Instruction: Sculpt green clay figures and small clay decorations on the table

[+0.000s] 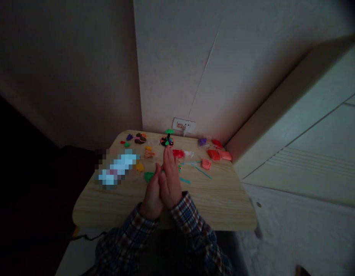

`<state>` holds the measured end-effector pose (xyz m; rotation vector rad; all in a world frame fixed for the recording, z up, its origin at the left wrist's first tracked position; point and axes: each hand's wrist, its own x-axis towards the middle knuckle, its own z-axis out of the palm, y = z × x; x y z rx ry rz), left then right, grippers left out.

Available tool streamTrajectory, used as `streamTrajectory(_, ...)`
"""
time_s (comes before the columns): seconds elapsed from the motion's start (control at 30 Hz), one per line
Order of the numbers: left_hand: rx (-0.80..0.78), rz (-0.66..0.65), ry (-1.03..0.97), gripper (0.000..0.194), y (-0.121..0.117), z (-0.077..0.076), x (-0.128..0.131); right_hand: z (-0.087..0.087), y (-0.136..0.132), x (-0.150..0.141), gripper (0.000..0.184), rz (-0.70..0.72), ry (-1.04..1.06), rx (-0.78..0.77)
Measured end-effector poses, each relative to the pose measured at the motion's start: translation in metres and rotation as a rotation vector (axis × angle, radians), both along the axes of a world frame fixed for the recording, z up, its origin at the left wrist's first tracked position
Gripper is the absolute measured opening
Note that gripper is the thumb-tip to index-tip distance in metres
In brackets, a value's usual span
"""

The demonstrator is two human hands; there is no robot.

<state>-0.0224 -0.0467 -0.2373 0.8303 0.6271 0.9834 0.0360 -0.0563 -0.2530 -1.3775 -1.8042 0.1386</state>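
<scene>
Over the near middle of the small wooden table, my left hand (pixel 152 196) and my right hand (pixel 170 179) are pressed together palm to palm. The right fingers point straight away from me. Most of the left fingers are hidden behind the right hand. Whatever lies between the palms cannot be made out. Just left of the hands is a green lump (pixel 149 176), with a yellow piece (pixel 140 166) beyond it. Past the fingertips stands a small dark figure (pixel 167 141) with a green top. Teal strips (pixel 185 180) lie to the right of my hands.
A blurred, pale-blue rectangular patch (pixel 118 168) covers the table's left side. Coloured packets, such as an orange packet (pixel 214 155) and a purple packet (pixel 202 142), lie at the back right. Behind the wooden table (pixel 217 207) is a wall with a socket (pixel 183 125).
</scene>
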Motion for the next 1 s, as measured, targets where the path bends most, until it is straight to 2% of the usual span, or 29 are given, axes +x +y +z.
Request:
streamTrajectory(0.1, -0.118, -0.082, -0.089, 0.063, 0.002, -0.005, 0.003, -0.009, 0.001, 0.007, 0.068, 0.084, -0.030, 0.037)
streamTrajectory(0.2, -0.156, -0.141, -0.096, 0.051, 0.002, -0.013, -0.001, -0.021, 0.003, 0.019, 0.066, -0.056, -0.091, -0.039)
streamTrajectory(0.27, -0.154, -0.183, -0.092, 0.041, 0.001, -0.018, -0.006, -0.027, 0.001, 0.029, 0.065, -0.088, -0.118, -0.058)
streamTrajectory(0.3, -0.152, -0.211, -0.091, 0.037, 0.000, -0.020, -0.010, -0.030, -0.001, 0.034, 0.066, -0.060, -0.136, -0.051)
streamTrajectory(0.47, -0.198, -0.232, -0.074, 0.023, 0.002, -0.034, -0.025, -0.037, -0.022, 0.052, 0.082, 0.265, -0.214, -0.116)
streamTrajectory(0.6, -0.250, -0.298, -0.046, 0.033, 0.001, -0.043, -0.028, -0.039, -0.033, 0.061, 0.068, 0.363, -0.216, -0.179)
streamTrajectory(0.7, -0.252, -0.330, -0.009, 0.039, 0.000, -0.043, -0.030, -0.041, -0.035, 0.067, 0.059, 0.342, -0.201, -0.198)
streamTrajectory(0.87, -0.205, -0.285, 0.144, 0.055, -0.001, -0.042, -0.042, -0.050, -0.039, 0.073, 0.049, 0.203, -0.155, -0.213)
streamTrajectory(0.93, -0.113, -0.275, 0.280, 0.060, 0.000, -0.045, -0.046, -0.054, -0.041, 0.072, 0.043, 0.158, -0.149, -0.231)
streamTrajectory(1.0, 0.029, -0.243, 0.401, 0.055, 0.001, -0.050, -0.047, -0.055, -0.043, 0.069, 0.038, 0.127, -0.149, -0.249)
